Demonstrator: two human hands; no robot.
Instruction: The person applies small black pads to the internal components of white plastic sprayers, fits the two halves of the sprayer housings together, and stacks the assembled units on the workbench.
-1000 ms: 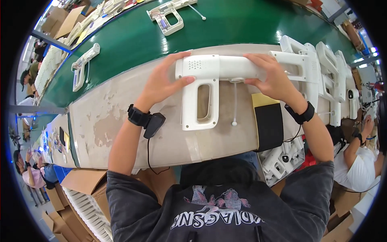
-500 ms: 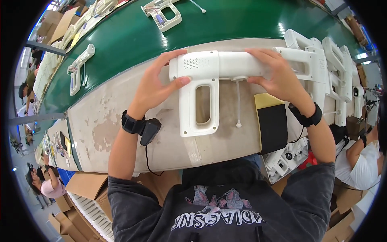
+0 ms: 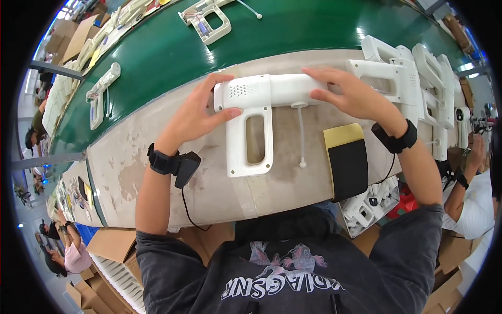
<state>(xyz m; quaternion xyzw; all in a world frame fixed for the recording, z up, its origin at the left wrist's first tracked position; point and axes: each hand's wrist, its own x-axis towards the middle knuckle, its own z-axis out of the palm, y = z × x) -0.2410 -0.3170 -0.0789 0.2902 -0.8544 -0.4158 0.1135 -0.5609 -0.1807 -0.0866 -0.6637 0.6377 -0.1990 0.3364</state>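
Observation:
A white plastic gun-shaped housing (image 3: 286,90) lies across the worktable before me, with vent holes at its left end and a looped handle pointing toward me. My left hand (image 3: 194,116) is closed round the vented end, its thumb on the upper face and its fingers along the far side. At the other end, my right hand (image 3: 356,95) holds the barrel between thumb and fingers; its palm side is hidden. From a round fitting under the barrel, a thin white cord (image 3: 301,136) with a small knob runs toward me.
Several similar white housings (image 3: 410,78) stand crowded at the right. A black-and-yellow pad (image 3: 348,165) lies near the table edge, above a box of white parts (image 3: 361,215). Beyond runs a green conveyor (image 3: 293,31) carrying opened housings (image 3: 213,23). Other people sit at both sides.
The housing has shifted slightly left and toward me, with both hands still on it. My right hand has slid outward along the barrel, nearer its end.

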